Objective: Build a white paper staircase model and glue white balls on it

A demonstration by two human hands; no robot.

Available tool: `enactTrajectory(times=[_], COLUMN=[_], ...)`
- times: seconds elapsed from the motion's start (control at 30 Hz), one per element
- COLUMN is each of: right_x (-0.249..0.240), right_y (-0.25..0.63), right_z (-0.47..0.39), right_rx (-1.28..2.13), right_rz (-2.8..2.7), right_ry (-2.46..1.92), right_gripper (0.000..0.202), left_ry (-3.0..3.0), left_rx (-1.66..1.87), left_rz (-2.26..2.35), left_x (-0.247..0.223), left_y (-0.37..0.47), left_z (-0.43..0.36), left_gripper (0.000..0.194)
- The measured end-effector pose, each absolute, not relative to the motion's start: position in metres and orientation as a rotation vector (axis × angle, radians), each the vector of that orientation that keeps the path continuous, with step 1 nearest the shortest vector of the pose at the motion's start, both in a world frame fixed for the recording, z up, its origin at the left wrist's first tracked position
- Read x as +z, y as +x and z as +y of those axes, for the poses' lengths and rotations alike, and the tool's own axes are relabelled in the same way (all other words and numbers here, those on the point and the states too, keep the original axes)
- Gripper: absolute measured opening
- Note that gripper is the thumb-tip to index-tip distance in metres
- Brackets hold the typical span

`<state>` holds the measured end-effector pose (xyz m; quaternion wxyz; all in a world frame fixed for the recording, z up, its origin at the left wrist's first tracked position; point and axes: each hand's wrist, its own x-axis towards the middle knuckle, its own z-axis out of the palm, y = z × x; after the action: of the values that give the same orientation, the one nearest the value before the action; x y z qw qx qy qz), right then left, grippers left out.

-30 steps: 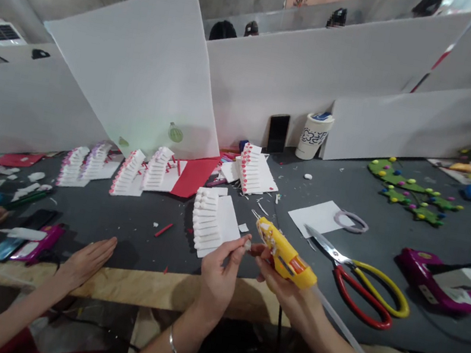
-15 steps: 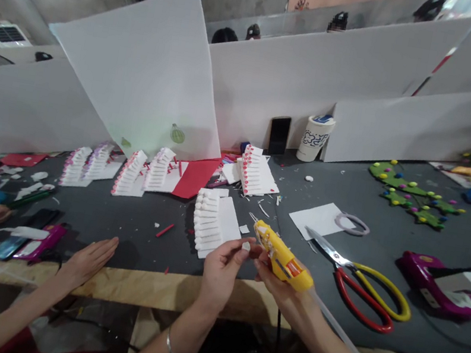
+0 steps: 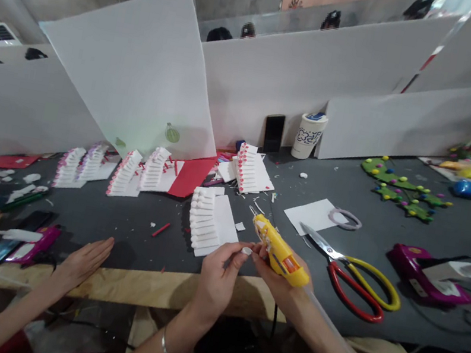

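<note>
My left hand (image 3: pixel 218 279) is closed in a pinch on a small white piece (image 3: pixel 246 251), whose exact kind I cannot make out. Wrapped round a yellow glue gun (image 3: pixel 280 250), my right hand (image 3: pixel 278 283) has its fingertips close to the same piece. The gun's nozzle points up and to the left, away from the piece. Just beyond my left hand lies a white card (image 3: pixel 224 223) with a row of white rolled sticks (image 3: pixel 205 222) along its left side. A little white scrap (image 3: pixel 240 226) rests beside it.
Scissors (image 3: pixel 337 257) lie open at right, near a white sheet (image 3: pixel 308 214) and a grey ring (image 3: pixel 346 219). Purple power strips (image 3: pixel 427 275) stand on both sides. Another person's hand (image 3: pixel 83 262) rests at left. Behind are a paper cup (image 3: pixel 308 136), a phone (image 3: pixel 273 133) and finished-looking cards (image 3: pixel 252 170).
The small white piece has turned in my left fingers, now showing a rounder face. My right hand still holds the glue gun. The whole view has shifted slightly.
</note>
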<state>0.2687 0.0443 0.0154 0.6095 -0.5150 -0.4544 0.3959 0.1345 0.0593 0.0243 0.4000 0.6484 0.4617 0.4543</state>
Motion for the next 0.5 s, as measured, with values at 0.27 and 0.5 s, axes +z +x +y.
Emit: enactTrajectory(times=[0.27, 0.5], right_x=[0.021, 0.029], right_y=[0.274, 0.275], right_z=[0.041, 0.044], right_rx=[1.016, 1.224], right_rz=[-1.021, -0.917], right_ry=[-1.27, -1.253], right_gripper=[0.018, 0.031], left_ry=[1.563, 1.985], left_rx=[1.155, 1.128], left_rz=[1.211, 1.232], left_x=[0.022, 0.035], left_y=[0.138, 0.126], left_z=[0.063, 0.065], left_gripper=[0.018, 0.011])
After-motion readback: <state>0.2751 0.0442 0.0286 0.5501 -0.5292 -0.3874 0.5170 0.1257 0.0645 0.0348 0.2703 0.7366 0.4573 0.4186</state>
